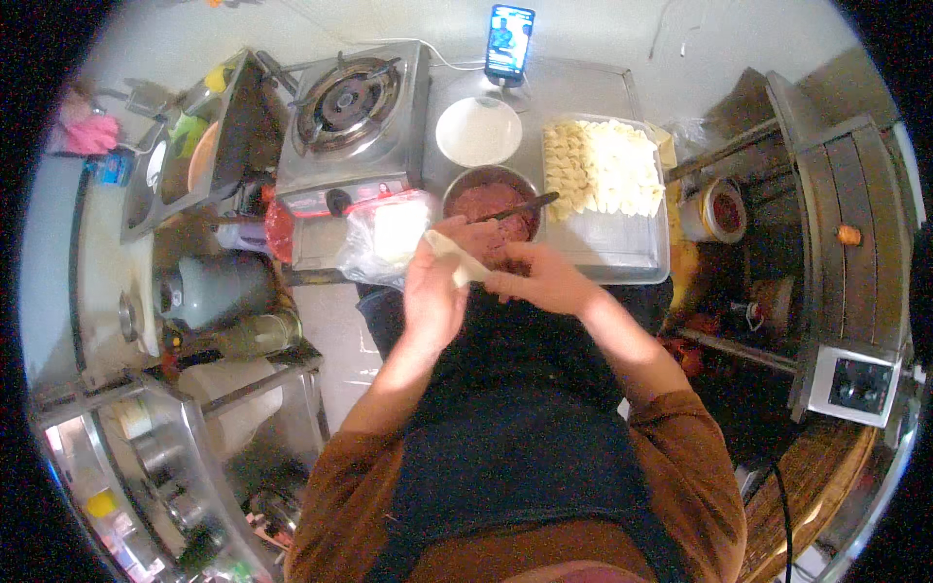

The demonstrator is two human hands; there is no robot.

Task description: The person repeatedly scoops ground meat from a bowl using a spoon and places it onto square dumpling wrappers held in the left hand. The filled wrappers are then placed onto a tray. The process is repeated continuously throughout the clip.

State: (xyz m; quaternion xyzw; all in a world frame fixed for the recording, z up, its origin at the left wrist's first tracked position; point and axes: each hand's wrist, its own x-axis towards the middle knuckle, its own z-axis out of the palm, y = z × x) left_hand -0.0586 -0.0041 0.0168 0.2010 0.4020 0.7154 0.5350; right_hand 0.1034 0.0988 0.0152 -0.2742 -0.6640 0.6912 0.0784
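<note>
A pale, thin dough wrapper [458, 256] lies across the fingers of my left hand [431, 295], which grips it. My right hand [554, 280] pinches the wrapper's right corner; its fingertips are blurred. Just beyond both hands stands a round bowl [490, 172] of reddish minced filling [481, 198]. A dark flat utensil [531, 207] rests across the bowl, its end pointing right. To the left, an opened plastic bag [357, 248] holds a white stack of what look like wrappers [401, 229]. On the right, folded dumplings [609, 167] fill the far part of a clear tray [627, 255].
Behind the bowl sits a white plate [479, 132]. A lit phone [509, 44] stands against the wall with a cable attached. The gas stove [346, 102] occupies the left of the metal table. Right of the table, a lidless tub [718, 210] stands on a shelf.
</note>
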